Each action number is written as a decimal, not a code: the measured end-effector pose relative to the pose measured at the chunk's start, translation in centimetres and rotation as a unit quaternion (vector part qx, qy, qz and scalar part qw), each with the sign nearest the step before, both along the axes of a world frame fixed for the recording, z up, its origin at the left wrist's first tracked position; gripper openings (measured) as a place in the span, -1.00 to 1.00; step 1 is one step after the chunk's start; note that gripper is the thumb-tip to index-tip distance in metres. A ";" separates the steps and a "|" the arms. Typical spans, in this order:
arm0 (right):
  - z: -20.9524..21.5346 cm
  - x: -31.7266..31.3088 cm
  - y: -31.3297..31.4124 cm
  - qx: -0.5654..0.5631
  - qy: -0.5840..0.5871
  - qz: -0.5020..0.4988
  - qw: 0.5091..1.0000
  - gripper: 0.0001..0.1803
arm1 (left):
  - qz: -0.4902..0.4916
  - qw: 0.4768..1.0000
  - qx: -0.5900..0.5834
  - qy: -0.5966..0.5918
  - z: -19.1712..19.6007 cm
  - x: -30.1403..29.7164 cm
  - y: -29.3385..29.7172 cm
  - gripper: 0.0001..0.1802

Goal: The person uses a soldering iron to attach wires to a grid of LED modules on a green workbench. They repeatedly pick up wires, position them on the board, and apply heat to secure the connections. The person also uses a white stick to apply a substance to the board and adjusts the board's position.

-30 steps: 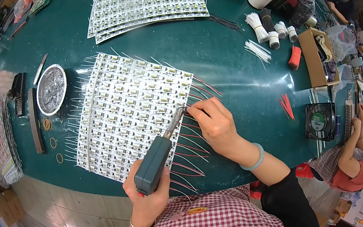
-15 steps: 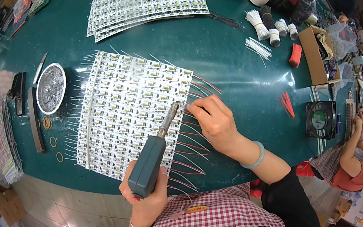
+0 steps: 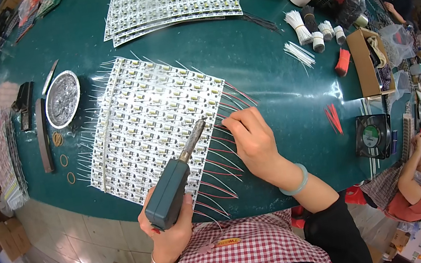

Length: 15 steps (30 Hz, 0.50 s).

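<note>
My left hand (image 3: 172,238) is wrapped around the handle of a dark green soldering gun (image 3: 167,195). Its grimy metal tip is over the right edge of a white circuit board panel (image 3: 136,110), which lies askew on the table and carries rows of small yellow and black components. Just beyond that edge my right hand (image 3: 255,141) pinches with thumb and forefinger, seemingly on a thin wire; the fingers cover most of it. Red and white wires (image 3: 222,170) fan out along this edge, and white ones stick out on the opposite side.
More panels (image 3: 169,1) are stacked at the far side. Left of the panel stand a foil-like bowl (image 3: 62,99) and rubber bands (image 3: 64,160). White wire bundles (image 3: 297,26), loose red wires (image 3: 334,118), a cardboard box (image 3: 366,62) and a fan (image 3: 373,136) are rightward. A person (image 3: 414,185) sits at right.
The soldering gun's tip has drawn slightly left from the panel's edge. My right hand has shifted a little to the right, still pinched. The view has moved slightly.
</note>
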State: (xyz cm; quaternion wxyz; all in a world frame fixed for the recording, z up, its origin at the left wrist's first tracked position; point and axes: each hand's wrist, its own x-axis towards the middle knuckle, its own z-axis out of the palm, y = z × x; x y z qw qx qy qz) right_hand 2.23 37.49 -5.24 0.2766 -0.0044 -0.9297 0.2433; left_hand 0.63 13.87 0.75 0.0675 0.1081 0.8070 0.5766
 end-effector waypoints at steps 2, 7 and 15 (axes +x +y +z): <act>0.5 0.4 -0.2 0.001 0.009 0.000 1.000 -0.70 | 0.011 1.000 0.001 -0.015 -0.1 0.2 -0.4 -0.75; -0.1 0.5 -0.8 -0.016 0.017 0.028 0.999 -0.71 | -0.002 1.000 -0.012 0.000 0.1 0.2 -0.6 -0.76; -0.8 0.7 -0.9 -0.019 0.002 0.044 0.999 -0.68 | -0.017 1.000 -0.010 -0.020 0.4 0.1 -0.4 -0.80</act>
